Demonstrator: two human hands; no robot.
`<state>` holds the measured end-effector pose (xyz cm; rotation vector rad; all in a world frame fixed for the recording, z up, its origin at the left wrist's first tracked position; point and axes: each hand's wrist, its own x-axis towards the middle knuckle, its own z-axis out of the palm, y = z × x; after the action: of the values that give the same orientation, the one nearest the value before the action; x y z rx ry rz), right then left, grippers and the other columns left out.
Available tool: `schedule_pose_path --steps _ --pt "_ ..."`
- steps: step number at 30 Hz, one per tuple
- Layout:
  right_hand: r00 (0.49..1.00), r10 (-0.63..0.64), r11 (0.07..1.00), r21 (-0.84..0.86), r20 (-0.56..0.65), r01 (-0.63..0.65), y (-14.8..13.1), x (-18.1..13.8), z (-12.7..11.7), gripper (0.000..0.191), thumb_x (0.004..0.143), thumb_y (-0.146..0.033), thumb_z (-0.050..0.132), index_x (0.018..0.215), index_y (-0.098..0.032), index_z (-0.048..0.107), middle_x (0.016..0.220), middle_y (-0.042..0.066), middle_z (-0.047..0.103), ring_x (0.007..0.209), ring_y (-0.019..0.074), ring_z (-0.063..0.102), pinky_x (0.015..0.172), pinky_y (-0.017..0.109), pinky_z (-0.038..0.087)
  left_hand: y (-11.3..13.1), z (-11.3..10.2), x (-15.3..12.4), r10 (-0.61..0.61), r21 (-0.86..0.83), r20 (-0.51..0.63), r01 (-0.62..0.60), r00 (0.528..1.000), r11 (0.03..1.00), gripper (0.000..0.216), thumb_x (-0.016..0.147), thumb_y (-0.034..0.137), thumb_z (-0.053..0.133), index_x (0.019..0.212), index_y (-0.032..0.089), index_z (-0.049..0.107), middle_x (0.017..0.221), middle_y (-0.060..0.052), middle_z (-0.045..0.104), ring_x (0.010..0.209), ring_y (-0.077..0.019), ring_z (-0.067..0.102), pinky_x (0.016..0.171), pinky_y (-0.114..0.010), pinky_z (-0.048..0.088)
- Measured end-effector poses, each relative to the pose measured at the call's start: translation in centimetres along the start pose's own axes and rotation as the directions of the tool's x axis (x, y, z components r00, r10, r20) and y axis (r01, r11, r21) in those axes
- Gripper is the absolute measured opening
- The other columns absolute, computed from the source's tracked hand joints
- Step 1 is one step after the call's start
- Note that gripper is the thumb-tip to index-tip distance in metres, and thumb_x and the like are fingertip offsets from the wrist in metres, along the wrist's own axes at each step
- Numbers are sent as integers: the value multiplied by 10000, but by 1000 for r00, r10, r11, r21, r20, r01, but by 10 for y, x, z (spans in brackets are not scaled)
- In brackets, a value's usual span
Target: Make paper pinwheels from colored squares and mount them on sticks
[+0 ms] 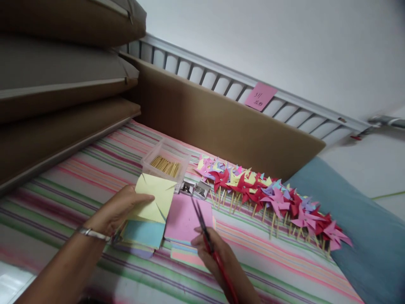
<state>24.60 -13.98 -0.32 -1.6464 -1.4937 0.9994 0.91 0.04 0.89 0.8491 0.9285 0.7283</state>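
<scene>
A square of yellow paper (158, 192) with slits cut in from its corners is gripped at its left edge by my left hand (126, 207), thumb on top. Below it lies a stack of paper with a blue sheet (144, 234) uppermost. My right hand (211, 249) is wrapped round a pair of red-handled scissors (207, 234), their dark blades pointing up and away from me. Beneath the blades sits a second stack of coloured squares, topped by a pink sheet (182, 217).
Behind the stacks stand a clear plastic box (147, 162) of short wooden sticks and two small boxes (201, 190) of metal bits. Several paper pinwheels (249, 185) on sticks lie at right, before a brown board (205, 122). Stacked brown-edged cushions (63, 97) rise at left.
</scene>
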Motion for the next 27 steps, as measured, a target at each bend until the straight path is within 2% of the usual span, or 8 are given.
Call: schedule_pose_path --steps 2,4,7,11,15,19,23,27 --pt "981 -21 991 126 -195 46 0 1 -1 308 786 -289 571 1076 -189 532 916 79 648 811 196 594 708 293 459 -6 9 0 -27 53 90 22 996 998 251 560 196 731 797 114 728 703 -89 733 607 -238 658 583 -303 491" --pt "948 9 959 270 -319 82 -1 2 3 346 787 -335 575 1095 -193 502 913 87 645 822 213 597 654 301 463 -14 21 1 -73 155 170 46 983 987 224 556 184 717 769 115 731 710 -91 735 590 -232 653 568 -292 481" --pt "947 18 914 389 -320 114 -1 4 11 392 739 -308 614 1098 -202 497 864 46 609 731 180 586 565 265 441 -27 39 3 -147 303 296 53 944 952 171 573 172 688 730 122 734 706 -88 736 577 -230 649 545 -274 463" --pt "961 57 934 354 -272 45 2 7 20 346 671 -214 627 1005 -203 536 771 -15 539 588 105 507 495 207 405 -39 55 6 -176 335 418 29 891 942 195 594 164 683 780 136 735 760 -84 742 651 -236 659 583 -271 464" --pt "945 77 887 454 -317 80 3 5 23 308 731 -276 589 1008 -192 484 744 -17 543 538 102 494 444 197 401 -43 60 9 -142 228 373 57 917 972 180 661 271 703 747 113 722 685 -89 720 568 -178 616 517 -229 424" --pt "872 119 807 558 -474 194 2 5 25 317 794 -296 545 1077 -196 445 758 -11 551 543 115 514 448 213 422 -48 77 6 -53 -65 323 78 945 995 266 707 352 691 861 136 712 798 -99 728 685 -194 645 608 -258 481" --pt "819 101 809 525 -565 264 0 6 30 253 814 -257 534 1049 -202 459 774 -9 560 572 118 526 487 220 440 -65 106 -3 -29 -235 286 99 958 967 367 677 300 727 1005 144 682 939 -117 726 801 -242 662 741 -322 500" --pt "824 107 855 474 -556 209 2 9 37 265 810 -259 547 1056 -210 460 836 5 576 606 115 532 534 223 445 -74 111 0 38 -272 129 -2 991 962 332 664 269 734 961 128 690 926 -103 733 863 -254 661 806 -317 485"
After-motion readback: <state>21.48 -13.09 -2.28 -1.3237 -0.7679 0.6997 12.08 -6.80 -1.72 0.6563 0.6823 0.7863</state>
